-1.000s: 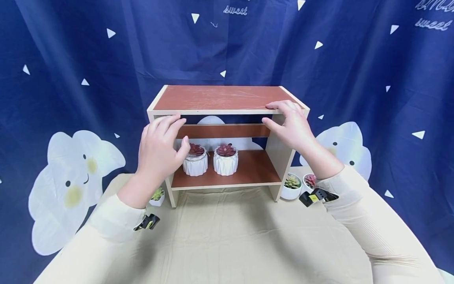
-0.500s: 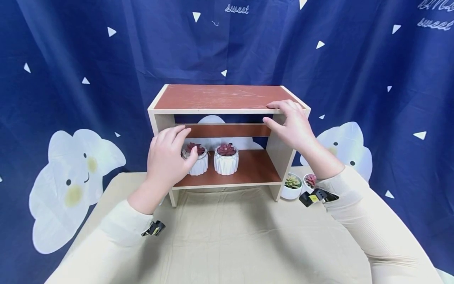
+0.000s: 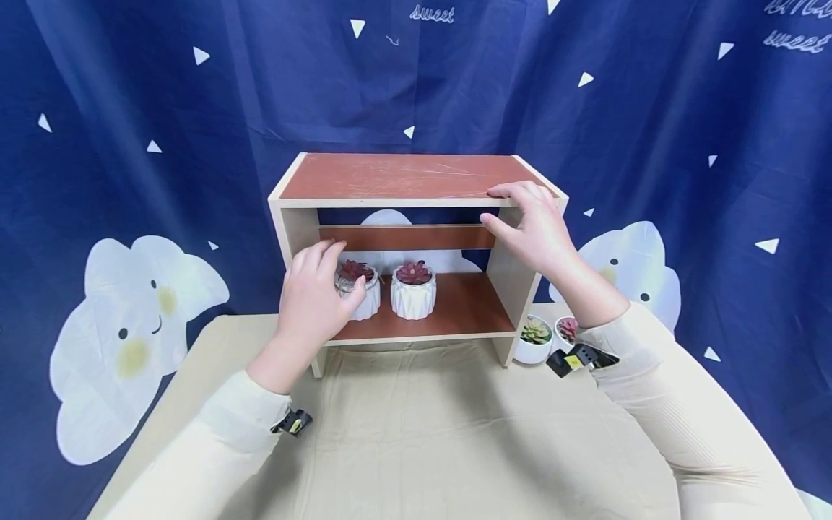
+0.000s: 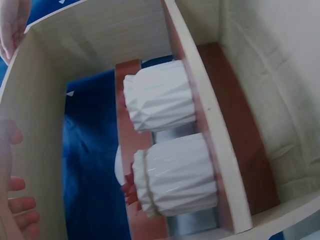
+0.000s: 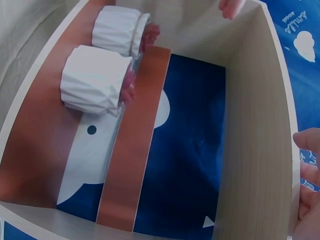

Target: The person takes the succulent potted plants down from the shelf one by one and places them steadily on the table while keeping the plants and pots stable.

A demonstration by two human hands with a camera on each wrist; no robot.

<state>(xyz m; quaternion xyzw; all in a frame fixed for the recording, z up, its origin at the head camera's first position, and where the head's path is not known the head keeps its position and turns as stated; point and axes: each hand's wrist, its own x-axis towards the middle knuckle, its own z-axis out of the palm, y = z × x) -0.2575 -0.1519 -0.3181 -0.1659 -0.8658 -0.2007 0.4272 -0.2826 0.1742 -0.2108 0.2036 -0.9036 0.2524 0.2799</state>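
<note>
A small two-level shelf [image 3: 409,177] with red-brown boards and pale edges stands on the table. Two ribbed white pots with dark red succulents sit side by side on its lower board: the left pot [image 3: 369,300] and the right pot [image 3: 414,296]. My left hand [image 3: 317,289] is held in front of the left pot, fingers spread and loosely bent, grasping nothing; it partly covers that pot in the head view. On the top board's front right edge rest the fingertips of my right hand [image 3: 536,227], the thumb spread below the edge.
To the shelf's right stand a white pot with a green succulent [image 3: 535,339] and one with a red succulent [image 3: 567,331], partly behind the right sleeve. Beige cloth [image 3: 416,433] covers the table. A blue curtain [image 3: 416,87] hangs behind.
My left hand has moved right and slightly down, from the shelf's left side to in front of the left pot. My right hand has stayed at the top edge.
</note>
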